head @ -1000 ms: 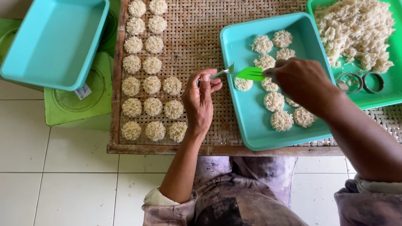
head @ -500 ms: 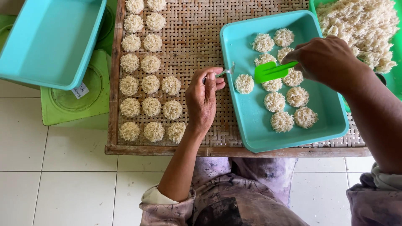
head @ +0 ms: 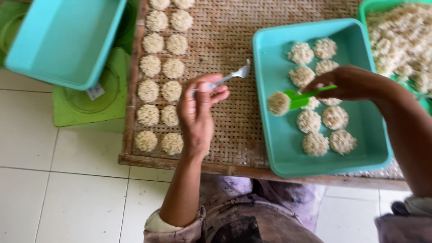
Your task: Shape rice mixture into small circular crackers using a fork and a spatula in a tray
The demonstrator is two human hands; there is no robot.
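Two hands lifting a noodle patty from a teal tray.

The left hand (head: 196, 114) is closed around a metal fork (head: 234, 75), held over the woven mat (head: 225, 121) with its tines pointing toward the tray (head: 279, 144). The right hand (head: 348, 83) is closed on a green spatula (head: 301, 98), whose blade carries one patty (head: 279, 103) just above the tray's left part, beside the other patties there. Rows of patties (head: 159, 90) lie on the mat's left side.

Green spatula (head: 306, 96) in right hand (head: 348, 83), silver fork (head: 231, 75) in left hand (head: 198, 110). Turquoise tray (head: 281, 139) under right hand, pale beige noodle rounds (head: 155, 92) left of left hand on brown woven mat (head: 225, 40).
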